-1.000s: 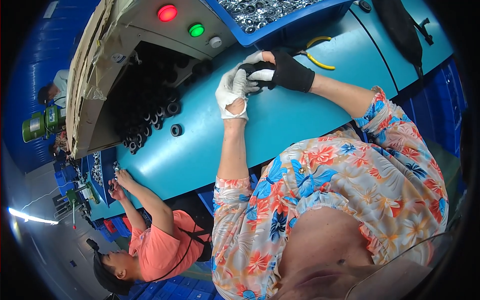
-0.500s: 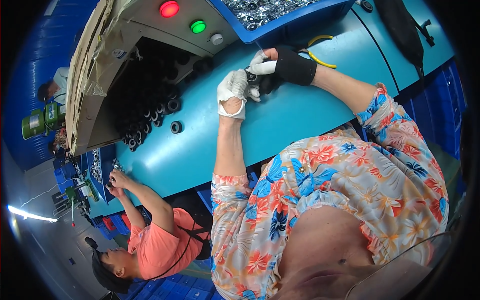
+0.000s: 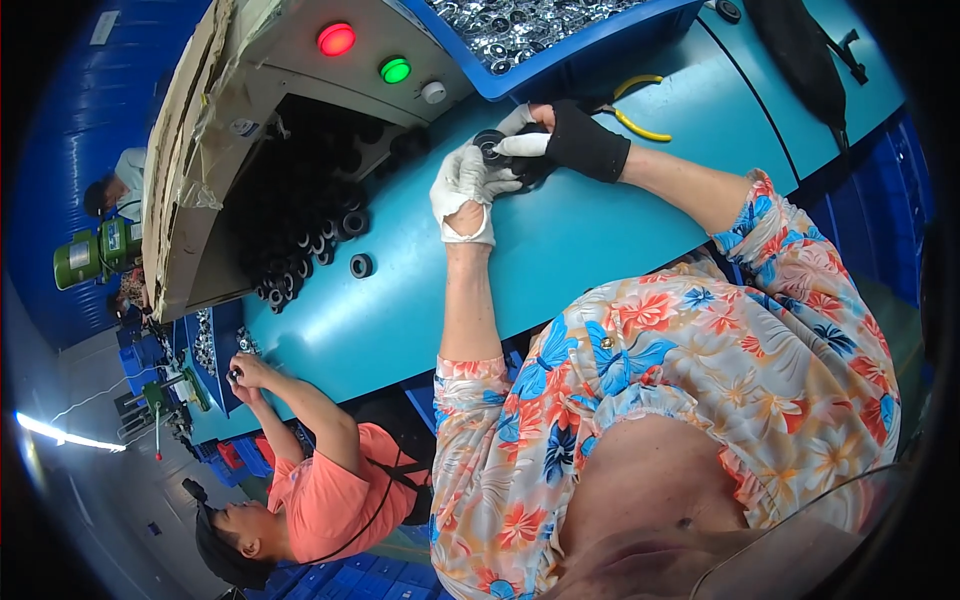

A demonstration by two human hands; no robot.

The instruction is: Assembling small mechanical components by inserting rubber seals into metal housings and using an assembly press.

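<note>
The white-gloved left hand (image 3: 468,185) and black-gloved right hand (image 3: 570,140) both pinch a small black rubber ring (image 3: 490,146). It looks light, stiff and slightly grippy. Holding its outer rim seems best.

Small black ring (image 3: 490,146) between gloved fingertips

In the upper middle of the frame, the left hand (image 3: 465,185) wore a white knitted cloth glove, matt and frayed at the wrist, while the right hand (image 3: 575,140) wore a black matt fabric glove with white fingertips. Between them sat a small black ring (image 3: 490,146), dull like rubber. The teal bench top (image 3: 600,230) looked smooth, painted and faintly glossy. The blue bin (image 3: 560,70) at the top was smooth plastic, filled with shiny metal washers (image 3: 510,25). At upper left, cardboard (image 3: 185,150) looked rough and torn. The pliers (image 3: 640,105) had glossy yellow plastic handles. The black rings (image 3: 300,240) piled at left were matt.
</note>
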